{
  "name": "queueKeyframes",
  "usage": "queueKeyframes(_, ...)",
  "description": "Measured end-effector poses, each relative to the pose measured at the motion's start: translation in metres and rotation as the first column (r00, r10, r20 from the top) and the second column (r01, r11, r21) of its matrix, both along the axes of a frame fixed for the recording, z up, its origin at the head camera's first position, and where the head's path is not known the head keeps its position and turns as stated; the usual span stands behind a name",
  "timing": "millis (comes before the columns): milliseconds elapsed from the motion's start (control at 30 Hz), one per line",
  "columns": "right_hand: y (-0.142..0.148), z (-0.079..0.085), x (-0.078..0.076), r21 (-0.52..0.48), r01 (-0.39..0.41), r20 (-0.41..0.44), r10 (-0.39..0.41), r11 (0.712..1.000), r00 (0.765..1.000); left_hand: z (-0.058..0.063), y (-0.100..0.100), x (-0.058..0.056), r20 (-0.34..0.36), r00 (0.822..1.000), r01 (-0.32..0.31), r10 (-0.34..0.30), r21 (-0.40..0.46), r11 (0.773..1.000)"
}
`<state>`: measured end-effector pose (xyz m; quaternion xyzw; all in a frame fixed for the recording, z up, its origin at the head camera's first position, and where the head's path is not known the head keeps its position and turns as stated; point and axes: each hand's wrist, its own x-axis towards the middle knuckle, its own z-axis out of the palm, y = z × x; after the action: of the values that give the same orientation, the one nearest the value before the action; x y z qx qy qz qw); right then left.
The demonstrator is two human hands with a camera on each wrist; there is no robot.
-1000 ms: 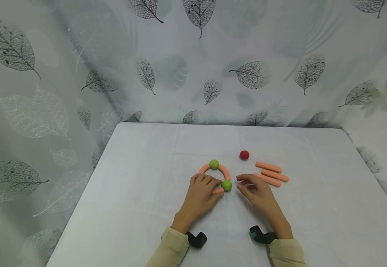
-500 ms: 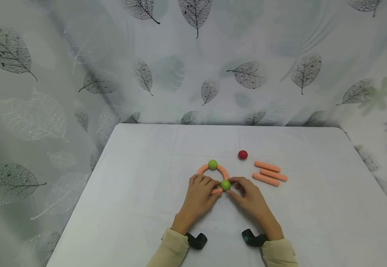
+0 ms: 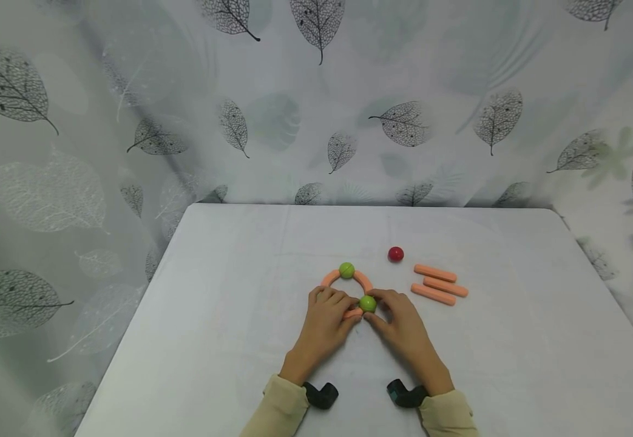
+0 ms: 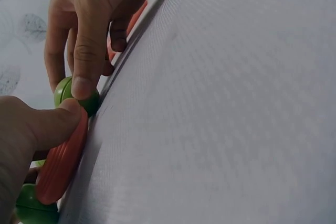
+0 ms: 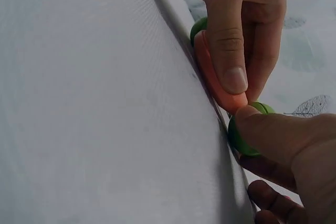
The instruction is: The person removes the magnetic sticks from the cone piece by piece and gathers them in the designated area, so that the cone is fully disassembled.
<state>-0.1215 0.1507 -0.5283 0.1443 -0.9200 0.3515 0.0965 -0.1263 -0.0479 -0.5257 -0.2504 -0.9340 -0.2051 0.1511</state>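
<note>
On the white table, a ring is made of curved orange sticks and green balls. My left hand (image 3: 324, 320) pinches the near curved orange stick (image 4: 63, 163) between thumb and fingers. Its end meets a green ball (image 3: 368, 304) at the ring's right side, which my right hand (image 3: 405, 325) pinches between thumb and fingers. At the ring's far side, another green ball (image 3: 346, 271) sits between an orange arc (image 3: 363, 280) on the right and one on the left. A further green ball (image 4: 34, 205) shows low in the left wrist view. My left hand hides the ring's left part.
A red ball (image 3: 396, 254) lies behind the ring, to its right. Three straight orange sticks (image 3: 433, 294) lie to the right of it. A leaf-patterned curtain (image 3: 403, 121) hangs behind the white table (image 3: 229, 273). A dark wrist device (image 3: 323, 396) is worn on each arm.
My right hand has come leftward onto the green ball and now pinches it. The left hand keeps its hold on the curved stick. The view has shifted slightly.
</note>
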Motion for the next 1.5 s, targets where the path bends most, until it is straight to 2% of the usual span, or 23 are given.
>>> queueKeyframes(233, 0.003, 0.001, 0.001, -0.001, -0.015, 0.012, 0.015, 1.0, 1.0, -0.002, 0.001, 0.0, -0.014, 1.0, 0.006, -0.006, -0.001, 1.0)
queueKeyframes(700, 0.008, 0.004, 0.005, -0.025, -0.022, 0.072, 0.024, 0.999, 0.997, 0.001, 0.001, 0.002, -0.031, 0.999, 0.011, -0.011, 0.005, 1.0)
queueKeyframes(900, 0.013, 0.008, 0.006, -0.029, -0.024, 0.139, 0.028, 0.999, 0.99, 0.0, 0.001, 0.002, -0.032, 0.999, 0.009, -0.008, 0.029, 1.0)
queueKeyframes(1000, 0.017, 0.01, 0.004, -0.02, -0.005, 0.144, 0.008, 1.0, 0.989, 0.0, 0.001, 0.002, -0.036, 0.999, 0.008, -0.007, 0.031, 0.999)
queueKeyframes(1167, 0.024, 0.014, 0.002, -0.01, 0.056, 0.101, -0.055, 0.998, 0.993, 0.002, 0.0, 0.002, -0.02, 1.0, 0.007, -0.007, 0.011, 1.0)
queueKeyframes(1367, 0.027, 0.013, 0.003, 0.011, 0.123, 0.129, -0.124, 0.992, 0.984, 0.003, -0.002, 0.003, -0.004, 1.0, 0.019, -0.019, 0.002, 1.0)
queueKeyframes(1500, 0.028, 0.011, 0.004, 0.001, 0.136, 0.118, -0.136, 0.991, 0.984, 0.004, -0.003, 0.003, -0.019, 1.0, 0.01, -0.01, -0.006, 1.0)
